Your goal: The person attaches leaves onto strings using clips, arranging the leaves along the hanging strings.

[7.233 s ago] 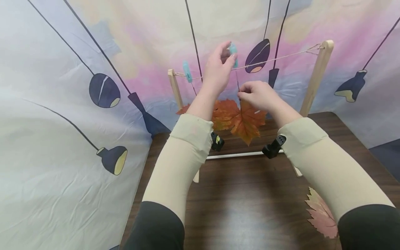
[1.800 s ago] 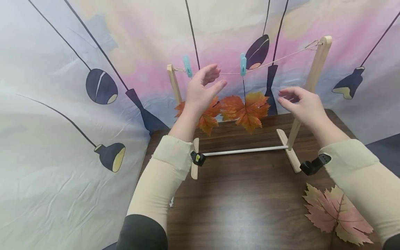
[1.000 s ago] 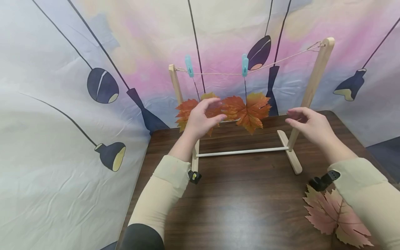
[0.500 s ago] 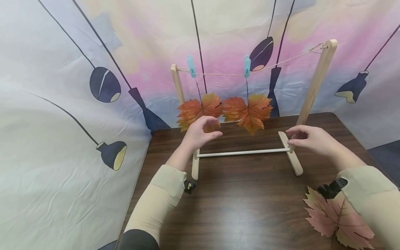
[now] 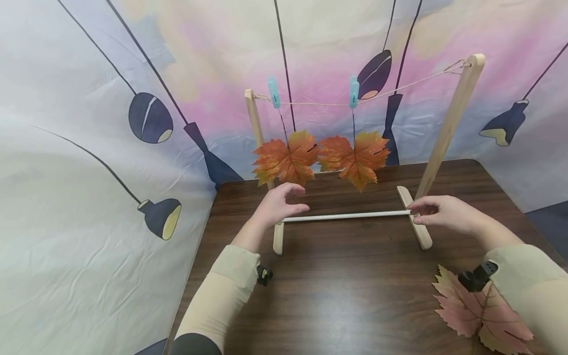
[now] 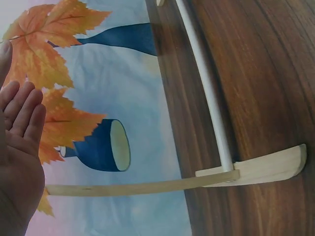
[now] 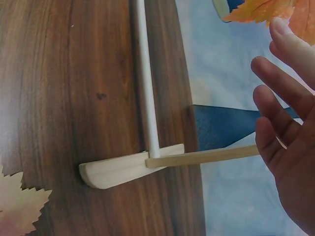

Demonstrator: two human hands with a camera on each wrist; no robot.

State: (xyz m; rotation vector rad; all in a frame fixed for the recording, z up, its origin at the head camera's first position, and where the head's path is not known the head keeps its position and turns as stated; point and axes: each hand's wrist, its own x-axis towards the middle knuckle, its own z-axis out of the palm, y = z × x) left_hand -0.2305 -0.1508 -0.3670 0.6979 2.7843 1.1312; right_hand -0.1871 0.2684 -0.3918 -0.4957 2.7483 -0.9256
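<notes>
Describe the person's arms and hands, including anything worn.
The left hand and right hand are bare, without gloves. Cream sleeves end in wide, pale grey-green cuffs. A small black camera sits at each cuff; the left one bears a yellowish mark. Dark cloth shows higher up the left sleeve.

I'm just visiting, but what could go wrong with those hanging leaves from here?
Each orange leaf hangs by a thin stem from a single clothespin, so it might slip out.

The left hand and right hand are close to the wooden rack; a bump could set the leaves swinging.

The pink leaf lies partly behind the right sleeve in the head view and might get brushed.
</notes>
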